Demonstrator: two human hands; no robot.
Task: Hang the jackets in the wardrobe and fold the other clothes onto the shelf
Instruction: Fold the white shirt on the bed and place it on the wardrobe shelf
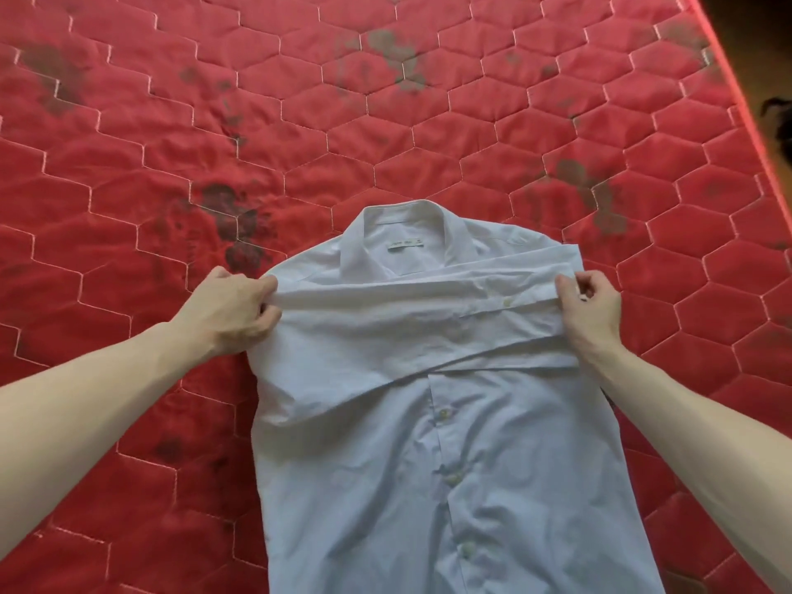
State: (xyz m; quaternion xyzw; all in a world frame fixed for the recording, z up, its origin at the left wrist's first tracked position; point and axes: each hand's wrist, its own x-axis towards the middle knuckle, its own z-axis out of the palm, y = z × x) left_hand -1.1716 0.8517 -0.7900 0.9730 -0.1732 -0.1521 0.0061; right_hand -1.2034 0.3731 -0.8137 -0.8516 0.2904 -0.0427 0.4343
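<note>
1. Step in hand: folding phase, not hanging. A pale blue-white buttoned cotton dress shirt [450,422] lies face-up on a red quilted mattress with hexagon stitching [171,165], collar pointing to the far edge, hem running off the near edge of the view.
2. Shirt sits nearer the right edge of the mattress than the left; dark stains dot the mattress around it, 1 patch just beside the collar on the left.
3. Both sleeves look folded across the chest; the top sleeve band [407,293] is stretched sideways just below the collar, cuff with 1 button toward the right side.
4. Left hand [231,310]: fingers curled and pinching the sleeve fabric at the shirt's left shoulder.
5. Right hand [589,310]: fingers curled and pinching the cuff end at the shirt's right shoulder edge.
6. Sleeve is held taut between the 2 hands, slightly raised off the shirt body; front placket shows 4 buttons, lower body wrinkled.
7. Progress judgement: early-to-middle of this 1 garment; sleeves in, body not yet folded. Wardrobe and shelf not in view.
8. Next move likely calls for: lay the sleeve flat and square with the side edges, let go, smooth the wrinkles, then take the hem and bring it toward the collar.
9. Risk: uneven pull could skew the sleeve or drag the collar off line.
</note>
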